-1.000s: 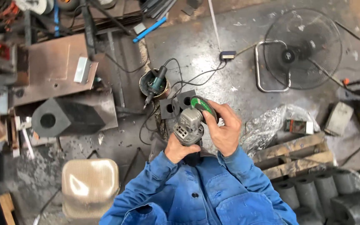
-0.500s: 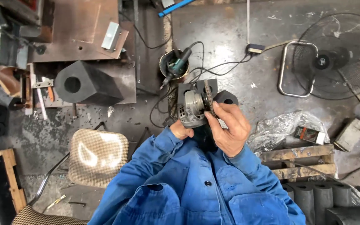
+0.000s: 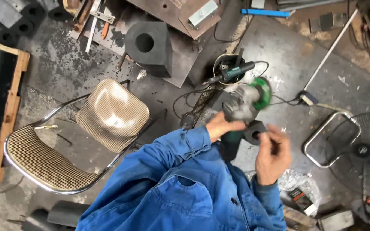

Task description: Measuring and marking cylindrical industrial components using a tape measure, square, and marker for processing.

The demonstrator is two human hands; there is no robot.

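My left hand (image 3: 220, 126) grips the body of a grey angle grinder (image 3: 240, 105) with a green disc (image 3: 262, 92) at its far end, held above the floor in front of my blue jacket. Motion blurs my right hand (image 3: 273, 155), which is off the grinder, lower and to the right, with its fingers curled beside a small black block with a round hole (image 3: 254, 131). Whether it pinches something small I cannot tell. The grinder's cable trails down and away underneath.
A metal-framed chair with a woven seat (image 3: 112, 113) stands left of me. Beyond it lie a black block with a hole (image 3: 148, 45), a bucket holding another power tool (image 3: 230, 70), a power strip (image 3: 307, 99), a floor fan (image 3: 360, 149) and a wooden frame (image 3: 11, 102).
My right hand has let go of the grinder and dropped down to the right. The grinder stays in my left hand, now tilted with its green disc showing. My view has swung left.
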